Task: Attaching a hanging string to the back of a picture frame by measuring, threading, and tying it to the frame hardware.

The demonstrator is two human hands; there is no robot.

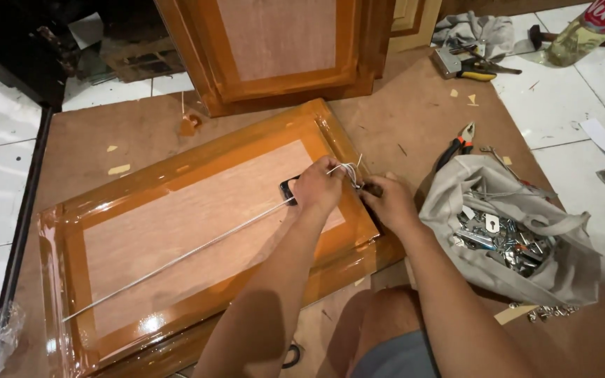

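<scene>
Brown hardboard sheeting covers a white tiled floor, and the person sits on it with a bare knee at the bottom edge; just beyond the knee lies a glossy wooden cabinet door with a paler inset panel, flat and angled across the board; a long thin metal rod runs diagonally over the panel from its lower left corner up to the hands; the left hand is curled closed around the rod's upper end, where thin white wires bunch, with a small black object half hidden under it; the right hand sits just beside it, fingers pinched narrow on a small dark piece at the wires, though what it is cannot be told; to the right, a grey cloth bag gapes open, full of shiny metal fittings; red-handled pliers lie just past the bag; farther off, 1 more cabinet door leans upright, and yellow-handled pliers rest near a grey rag.
</scene>
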